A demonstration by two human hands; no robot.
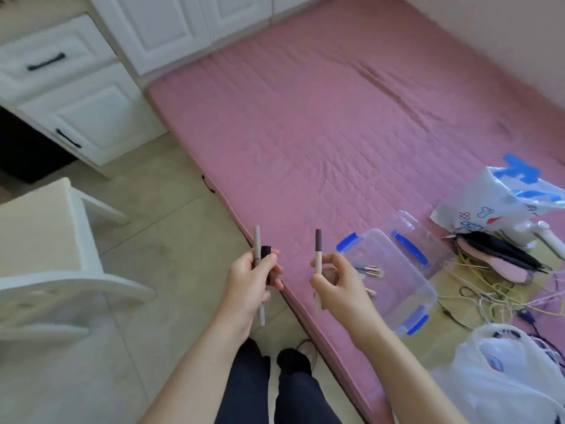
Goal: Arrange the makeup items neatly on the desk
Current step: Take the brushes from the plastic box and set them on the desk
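- The left hand [249, 278] has its grip closed around two things at once: a slim pale makeup pencil [257, 244] held upright, and a small dark item [266, 251] pressed beside it, too blurred to identify.
- The right hand [334, 281] pinches a second pencil [318, 250], pale-bodied with a dark brown cap, upright between thumb and fingers.
- Both hands are raised just left of the clear storage box [394, 284] with blue latches, which sits open on the pink mattress [321, 117].
- Inside that box lie a few makeup brushes [368, 270].
- Right of the box: its clear lid [411, 237], tangled cords [489, 289], and white plastic bags [504, 206].
- Far left of the box stand a white chair [46, 255] and white drawers [61, 87].
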